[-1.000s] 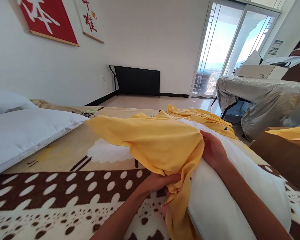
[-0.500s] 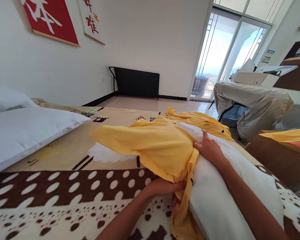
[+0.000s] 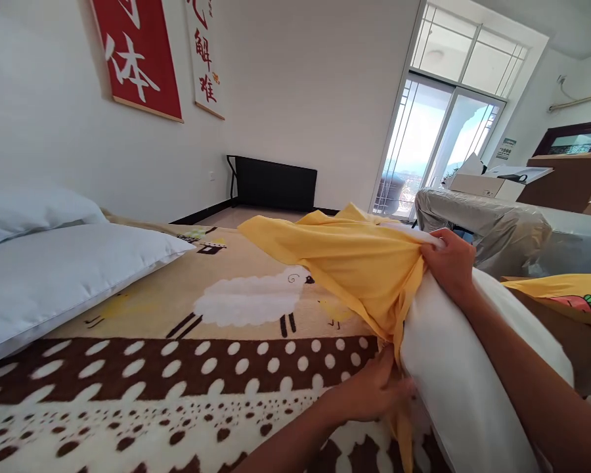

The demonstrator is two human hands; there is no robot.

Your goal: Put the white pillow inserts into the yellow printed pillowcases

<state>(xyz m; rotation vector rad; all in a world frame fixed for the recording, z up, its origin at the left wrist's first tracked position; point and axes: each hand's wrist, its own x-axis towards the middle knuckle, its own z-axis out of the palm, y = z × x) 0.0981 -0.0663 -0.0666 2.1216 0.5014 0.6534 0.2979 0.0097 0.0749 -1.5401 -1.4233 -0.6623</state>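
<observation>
A yellow pillowcase (image 3: 354,253) is bunched and lifted beside a plump white pillow (image 3: 465,368) at the right of the bed. My right hand (image 3: 448,263) is closed on the pillowcase's edge together with a white corner of the pillow. Lower down, my left hand (image 3: 372,387) has the pillowcase's near edge at its thumb, where the folds draw together. Its outer fingers are smeared by motion, against the pillow's left side. A strip of yellow cloth hangs below that hand. The cloth hides part of the pillow's far end.
Two white pillows (image 3: 79,276) lie at the left on the patterned blanket (image 3: 177,368). A cardboard box (image 3: 546,322) with yellow carrot-printed cloth stands beside the bed at right. Beyond are a plastic-covered piece of furniture (image 3: 482,213), a black panel (image 3: 276,184) by the wall and sliding glass doors (image 3: 433,138).
Both hands have shifted right in the picture, and the right one has lifted the pillowcase edge and pillow corner. The view has tilted up and turned left, uncovering a sheep print on the blanket.
</observation>
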